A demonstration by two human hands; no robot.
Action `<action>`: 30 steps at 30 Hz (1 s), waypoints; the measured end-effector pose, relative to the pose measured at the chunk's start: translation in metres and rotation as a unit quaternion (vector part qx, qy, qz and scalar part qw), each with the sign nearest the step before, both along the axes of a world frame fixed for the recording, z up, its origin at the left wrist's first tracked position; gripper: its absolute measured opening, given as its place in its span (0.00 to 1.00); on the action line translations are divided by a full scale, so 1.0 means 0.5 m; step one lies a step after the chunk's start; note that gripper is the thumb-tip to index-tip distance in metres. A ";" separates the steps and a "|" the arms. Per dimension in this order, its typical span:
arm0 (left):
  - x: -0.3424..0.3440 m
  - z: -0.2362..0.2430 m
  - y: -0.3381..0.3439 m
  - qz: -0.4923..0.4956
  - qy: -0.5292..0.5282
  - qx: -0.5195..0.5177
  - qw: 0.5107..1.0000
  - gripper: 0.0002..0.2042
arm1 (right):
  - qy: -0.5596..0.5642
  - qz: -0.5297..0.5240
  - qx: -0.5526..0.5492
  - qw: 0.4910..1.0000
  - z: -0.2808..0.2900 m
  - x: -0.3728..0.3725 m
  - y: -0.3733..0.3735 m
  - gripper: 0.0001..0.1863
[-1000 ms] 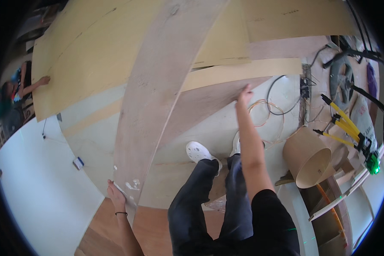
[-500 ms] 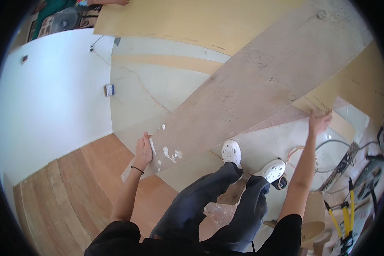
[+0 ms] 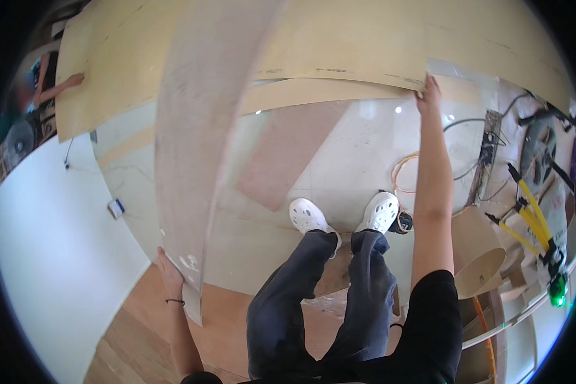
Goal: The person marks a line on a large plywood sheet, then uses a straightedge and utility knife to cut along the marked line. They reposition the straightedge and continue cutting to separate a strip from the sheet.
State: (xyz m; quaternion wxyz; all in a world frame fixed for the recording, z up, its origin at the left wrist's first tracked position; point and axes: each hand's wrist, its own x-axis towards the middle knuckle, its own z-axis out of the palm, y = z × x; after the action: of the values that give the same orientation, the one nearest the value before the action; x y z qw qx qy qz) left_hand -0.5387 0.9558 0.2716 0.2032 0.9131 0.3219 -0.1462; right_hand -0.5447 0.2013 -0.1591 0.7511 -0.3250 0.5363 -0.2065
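Grey-brown board (image 3: 198, 128) held tilted; left hand (image 3: 171, 272) on its lower left edge, finger closure hidden. Tan sheet (image 3: 339, 38) shows behind board, near corner to board's right, pinched by right hand (image 3: 430, 93). Looks partway: board not laid down, corner not released.

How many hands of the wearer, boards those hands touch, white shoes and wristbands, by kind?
Left hand and right hand: 2
Greyish board and yellow board: 2
Left shoe and right shoe: 2
Dark wristband: 1
Total: 7

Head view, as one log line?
left hand: at greyish board edge | right hand: at yellow sheet corner | both grips: partly hidden
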 end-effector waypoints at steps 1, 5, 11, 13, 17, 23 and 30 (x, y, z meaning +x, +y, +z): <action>0.004 -0.004 0.006 0.010 0.006 0.030 0.999 0.36 | 0.050 -0.043 0.002 0.998 0.017 0.030 0.022 0.32; 0.014 -0.003 -0.001 -0.009 0.008 -0.004 1.000 0.39 | 0.260 -0.031 -0.134 0.956 0.077 0.059 0.047 0.33; 0.016 0.010 -0.021 0.011 0.021 -0.018 1.000 0.39 | 0.453 0.532 -0.609 0.377 0.154 -0.054 0.055 0.38; 0.013 0.014 -0.027 0.007 0.022 0.029 0.999 0.40 | 0.437 0.652 -0.516 0.342 0.191 -0.092 0.078 0.41; 0.009 0.019 -0.044 0.001 0.030 -0.011 0.999 0.40 | 0.374 0.675 -0.500 0.394 0.239 -0.143 0.114 0.47; 0.004 0.045 -0.059 -0.006 0.036 0.020 0.999 0.38 | 0.293 0.724 -0.439 0.444 0.229 -0.188 0.265 0.37; -0.004 0.050 -0.016 0.002 0.017 -0.023 1.000 0.37 | 0.332 0.703 -0.234 0.584 0.170 -0.169 0.485 0.22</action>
State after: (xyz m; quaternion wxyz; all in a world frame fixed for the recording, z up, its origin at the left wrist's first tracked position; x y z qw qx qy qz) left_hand -0.5405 0.9480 0.2965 0.2187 0.9047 0.3241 -0.1690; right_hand -0.6290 0.4439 -0.0743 0.3294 -0.8110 0.2856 0.3901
